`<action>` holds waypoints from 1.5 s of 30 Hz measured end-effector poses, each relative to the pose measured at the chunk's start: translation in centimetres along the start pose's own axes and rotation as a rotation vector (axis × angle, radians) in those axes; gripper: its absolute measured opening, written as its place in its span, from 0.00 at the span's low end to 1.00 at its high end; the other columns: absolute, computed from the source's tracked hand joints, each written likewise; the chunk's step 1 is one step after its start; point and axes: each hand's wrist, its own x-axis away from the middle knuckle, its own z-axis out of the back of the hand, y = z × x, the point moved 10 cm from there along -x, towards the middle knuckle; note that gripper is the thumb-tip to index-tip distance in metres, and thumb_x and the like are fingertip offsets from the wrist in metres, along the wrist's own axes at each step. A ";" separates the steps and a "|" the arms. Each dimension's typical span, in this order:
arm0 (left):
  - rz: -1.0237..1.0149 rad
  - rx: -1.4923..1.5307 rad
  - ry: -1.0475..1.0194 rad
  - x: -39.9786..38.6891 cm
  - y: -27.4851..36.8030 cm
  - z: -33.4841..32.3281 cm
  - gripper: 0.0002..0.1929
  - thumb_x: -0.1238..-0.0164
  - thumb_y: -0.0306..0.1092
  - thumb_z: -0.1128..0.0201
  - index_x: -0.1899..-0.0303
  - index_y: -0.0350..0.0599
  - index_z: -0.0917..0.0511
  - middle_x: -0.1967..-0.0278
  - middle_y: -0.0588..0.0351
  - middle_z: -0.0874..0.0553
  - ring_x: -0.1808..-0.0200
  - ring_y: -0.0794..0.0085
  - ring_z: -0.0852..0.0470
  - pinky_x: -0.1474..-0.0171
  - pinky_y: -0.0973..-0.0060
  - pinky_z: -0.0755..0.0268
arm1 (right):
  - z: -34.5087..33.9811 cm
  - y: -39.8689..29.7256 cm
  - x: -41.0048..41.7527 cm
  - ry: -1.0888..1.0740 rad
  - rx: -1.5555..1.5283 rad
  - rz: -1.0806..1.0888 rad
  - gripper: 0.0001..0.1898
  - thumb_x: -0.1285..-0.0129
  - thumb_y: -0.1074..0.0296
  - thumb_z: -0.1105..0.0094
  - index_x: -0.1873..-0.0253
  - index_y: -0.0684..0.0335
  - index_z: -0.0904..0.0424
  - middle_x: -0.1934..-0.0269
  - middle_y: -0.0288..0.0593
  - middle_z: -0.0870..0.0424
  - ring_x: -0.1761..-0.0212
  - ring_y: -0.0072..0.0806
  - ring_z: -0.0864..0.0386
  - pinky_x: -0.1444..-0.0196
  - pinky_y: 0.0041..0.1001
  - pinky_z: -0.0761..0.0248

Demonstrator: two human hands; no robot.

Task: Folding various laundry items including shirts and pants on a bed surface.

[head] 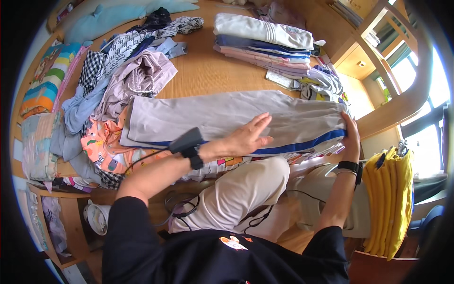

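A pair of grey trousers (212,110) with a blue side stripe lies lengthwise before me, folded so the legs overlap. Its waistband end points right and its hems point left. My left hand (250,135) is over the middle of the trousers with fingers spread, holding nothing; whether the palm touches the cloth is unclear. At the waistband, my right hand (350,131) grips the edge, its fingers partly hidden by the fabric. Under the hem end lies an orange printed cloth (103,142), partly covered.
Rumpled clothes (142,76) are heaped on the left of the wooden surface (198,67). A folded clothes stack (262,46) stands at the back right. Yellow garments (388,202) hang over a chair (319,198) at right. A cable (142,159) runs from my left wrist device.
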 end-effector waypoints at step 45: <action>0.564 -1.011 0.902 29.2 -1.2 24.3 0.32 0.37 0.36 0.38 0.34 0.32 0.38 0.36 0.38 0.33 0.34 0.54 0.34 0.33 0.62 0.42 | -35.0 5.8 21.9 -0.573 0.954 0.650 0.25 0.40 0.61 0.35 0.42 0.68 0.30 0.41 0.56 0.29 0.43 0.45 0.27 0.45 0.34 0.30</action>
